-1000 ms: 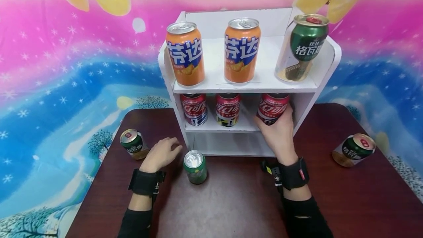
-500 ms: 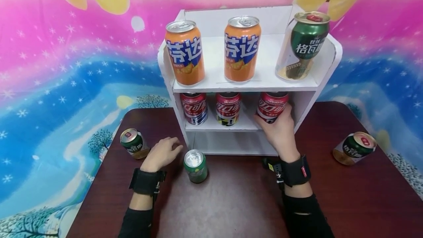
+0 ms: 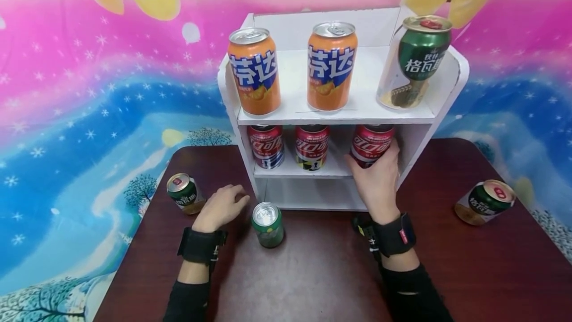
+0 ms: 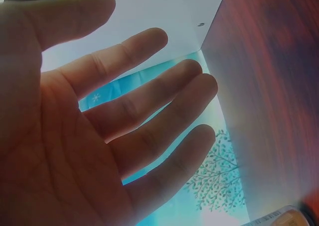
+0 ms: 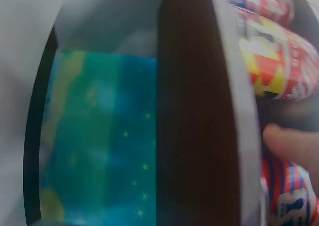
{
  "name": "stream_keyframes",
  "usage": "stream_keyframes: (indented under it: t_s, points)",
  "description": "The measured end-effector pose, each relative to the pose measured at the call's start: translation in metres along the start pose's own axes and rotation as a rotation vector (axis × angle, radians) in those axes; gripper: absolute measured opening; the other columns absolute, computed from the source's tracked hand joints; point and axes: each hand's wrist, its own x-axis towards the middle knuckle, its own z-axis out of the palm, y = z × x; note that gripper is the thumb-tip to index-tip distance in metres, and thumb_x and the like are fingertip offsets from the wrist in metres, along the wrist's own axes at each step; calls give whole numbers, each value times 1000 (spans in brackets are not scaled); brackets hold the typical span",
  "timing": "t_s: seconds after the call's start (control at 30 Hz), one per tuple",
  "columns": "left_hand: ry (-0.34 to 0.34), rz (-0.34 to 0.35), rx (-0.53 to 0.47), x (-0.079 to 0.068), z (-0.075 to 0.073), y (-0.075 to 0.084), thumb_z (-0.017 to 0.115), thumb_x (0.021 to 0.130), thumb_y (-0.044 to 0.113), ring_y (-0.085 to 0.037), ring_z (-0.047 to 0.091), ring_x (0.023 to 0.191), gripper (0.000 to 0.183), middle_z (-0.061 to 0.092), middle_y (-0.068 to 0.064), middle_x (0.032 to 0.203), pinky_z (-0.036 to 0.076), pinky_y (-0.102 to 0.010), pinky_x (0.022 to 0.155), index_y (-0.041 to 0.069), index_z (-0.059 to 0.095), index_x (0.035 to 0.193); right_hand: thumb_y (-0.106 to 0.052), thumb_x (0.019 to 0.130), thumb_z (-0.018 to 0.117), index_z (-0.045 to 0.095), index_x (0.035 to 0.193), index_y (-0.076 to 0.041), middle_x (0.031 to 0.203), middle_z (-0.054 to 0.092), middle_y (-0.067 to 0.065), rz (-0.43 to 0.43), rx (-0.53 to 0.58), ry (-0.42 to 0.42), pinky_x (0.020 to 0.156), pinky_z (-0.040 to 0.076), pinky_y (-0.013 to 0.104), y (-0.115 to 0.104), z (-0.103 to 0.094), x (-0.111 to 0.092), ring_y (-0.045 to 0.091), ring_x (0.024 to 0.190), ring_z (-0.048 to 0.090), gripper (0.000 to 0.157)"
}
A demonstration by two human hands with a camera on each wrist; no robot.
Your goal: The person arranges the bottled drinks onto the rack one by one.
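Note:
In the head view my right hand (image 3: 377, 175) grips a red cola can (image 3: 372, 144) at the right end of the white rack's middle shelf (image 3: 335, 170). Its thumb (image 5: 294, 145) lies along the can in the right wrist view. Two more red cola cans, a left one (image 3: 266, 147) and a middle one (image 3: 312, 147), stand on that shelf. My left hand (image 3: 222, 207) is low over the table's left side, fingers loosely spread and holding nothing, as the left wrist view (image 4: 114, 121) confirms. It lies between a green-and-gold can (image 3: 185, 193) and a green can (image 3: 268, 225).
Above, the top shelf (image 3: 288, 78) bears two orange soda cans (image 3: 254, 73) and a green-topped can (image 3: 415, 63). Another green-and-gold can (image 3: 484, 202) stands on the dark table (image 3: 482, 272) at right. A patterned cloth (image 3: 89, 113) hangs behind.
The view has shifted slightly, so everything sits a little further right in it. Both hands keep their places, the right one still gripping the cola can on the shelf.

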Motion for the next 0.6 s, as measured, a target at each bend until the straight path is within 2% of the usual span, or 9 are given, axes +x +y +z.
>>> stream_keyframes:
  t_s: [0.07, 0.13, 0.4, 0.6]
  points:
    - [-3, 1, 6, 2, 0, 1, 59, 93, 29, -30, 59, 103, 37, 62, -14, 113, 47, -49, 86, 4, 62, 120, -25, 73, 81, 25, 142, 0, 131, 43, 23, -24, -7, 23, 98, 35, 50, 2, 1, 0, 35, 119, 45, 92]
    - [-5, -1, 11, 3, 1, 0, 59, 93, 29, -29, 59, 102, 36, 62, -14, 112, 47, -49, 85, 4, 62, 120, -24, 74, 81, 26, 142, 1, 130, 43, 24, -44, -14, 9, 98, 35, 50, 3, 0, 1, 36, 119, 45, 91]
    - [-27, -24, 11, 3, 2, -2, 58, 93, 30, -30, 58, 106, 38, 61, -15, 116, 47, -50, 87, 5, 62, 122, -24, 80, 77, 17, 144, -3, 134, 37, 22, -23, 30, -199, 101, 32, 52, 9, -12, 11, 35, 122, 41, 91]
    - [-24, -19, 2, 2, 4, 0, 58, 93, 31, -29, 58, 104, 38, 61, -14, 115, 47, -49, 87, 5, 62, 121, -26, 80, 76, 17, 145, -4, 134, 38, 22, -20, 24, -245, 100, 33, 53, 11, -17, 15, 36, 121, 42, 90]
